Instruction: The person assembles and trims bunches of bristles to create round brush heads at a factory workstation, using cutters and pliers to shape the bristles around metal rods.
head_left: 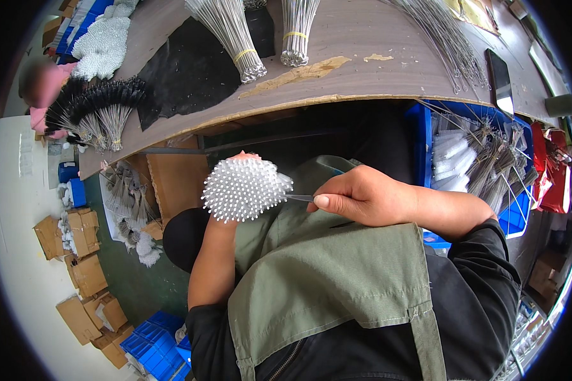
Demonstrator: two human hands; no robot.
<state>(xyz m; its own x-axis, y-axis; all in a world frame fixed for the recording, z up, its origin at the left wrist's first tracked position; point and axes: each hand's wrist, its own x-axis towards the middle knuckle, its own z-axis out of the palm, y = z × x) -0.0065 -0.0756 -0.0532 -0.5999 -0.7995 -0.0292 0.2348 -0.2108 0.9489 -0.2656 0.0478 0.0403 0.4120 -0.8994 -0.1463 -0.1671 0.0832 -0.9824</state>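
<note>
In front of my apron, my left hand [244,155] is wrapped round a thick bundle of small brushes [245,190] with clear-white bristles and white dotted tips. The bundle faces up and hides most of that hand; only some fingers show above it and the wrist below. My right hand [353,195] is closed, thumb against forefinger, on a thin grey wire stem [300,197]. This stem runs left to the bundle's right edge; whether it belongs to a brush in the bundle I cannot tell.
On the table [362,76] ahead lie tied wire bundles [235,41], a black sheet [194,70], black brushes [108,105] and a phone [500,79]. A blue crate [424,136] of brushes stands right. Cardboard boxes [86,279] and blue bins [156,346] are left. Another person [54,86] is far left.
</note>
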